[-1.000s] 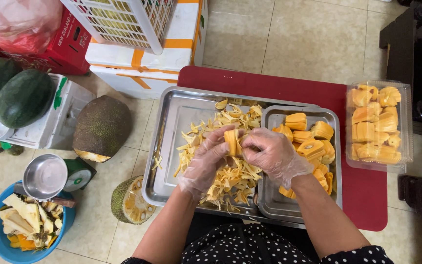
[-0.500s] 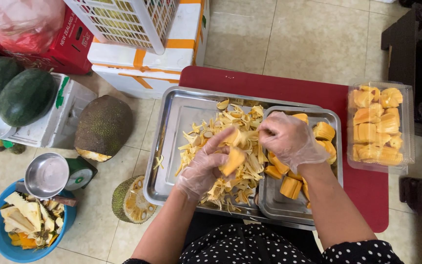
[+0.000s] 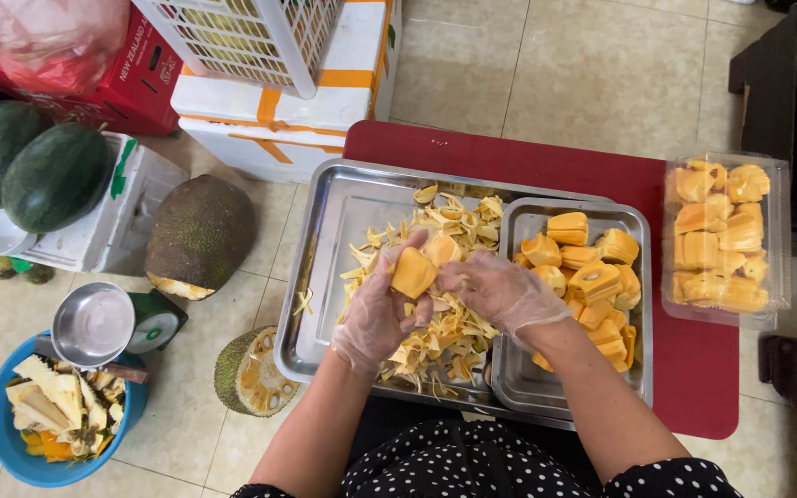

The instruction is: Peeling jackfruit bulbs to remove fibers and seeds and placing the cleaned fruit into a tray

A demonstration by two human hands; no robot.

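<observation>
Your gloved left hand point(image 3: 375, 314) grips a jackfruit pod point(image 3: 413, 272) over the fibre-strewn steel tray point(image 3: 325, 277), while your right hand point(image 3: 500, 290), at three o'clock, closes on its stringy fibres point(image 3: 445, 277), seemingly to strip them.

Fruit stall: watermelons point(image 3: 55, 175), scale point(image 3: 108, 325)

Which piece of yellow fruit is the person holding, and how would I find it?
Find the big steel tray on the red mat, heaped with pale stringy jackfruit scraps. Above that heap, two gloved hands meet. The left hand grips one smooth orange jackfruit pod, lifted up, unlike the pods lying in the smaller tray.
</observation>
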